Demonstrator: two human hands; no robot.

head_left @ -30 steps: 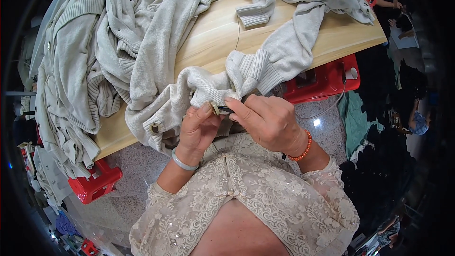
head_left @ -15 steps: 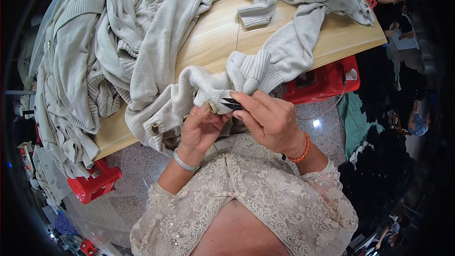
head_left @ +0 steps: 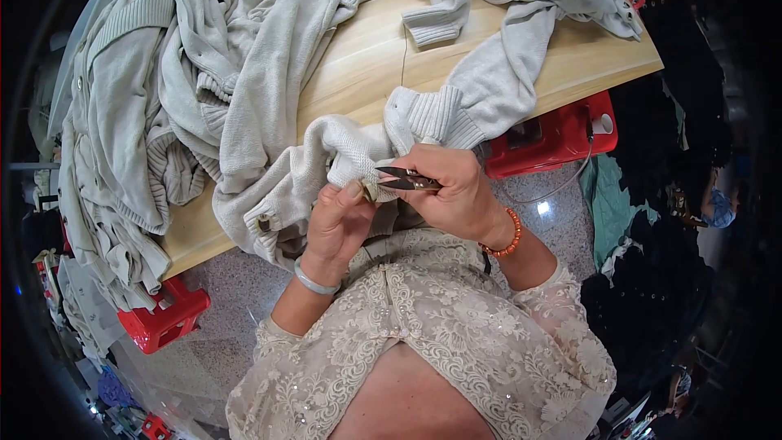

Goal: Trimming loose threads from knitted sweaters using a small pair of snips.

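Right hand (head_left: 456,195) grip clamped on small dark thread snips (head_left: 407,180), blades pointing left at garment edge. Left hand (head_left: 340,220) pinches pale grey knit cardigan (head_left: 342,151) edge, thumb on top. Cardigan hangs off front edge of light wooden desk (head_left: 366,57); more grey knitwear piled behind.

Cream lace top, floral pattern with small sequins, short lace sleeves ending above the elbows. Row of tiny buttons down the front. Left hand (head_left: 338,224): pale jade-grey bangle (head_left: 316,281) on the wrist. Right hand (head_left: 456,195): orange bead bracelet (head_left: 507,238) on the wrist. Forearms bare.
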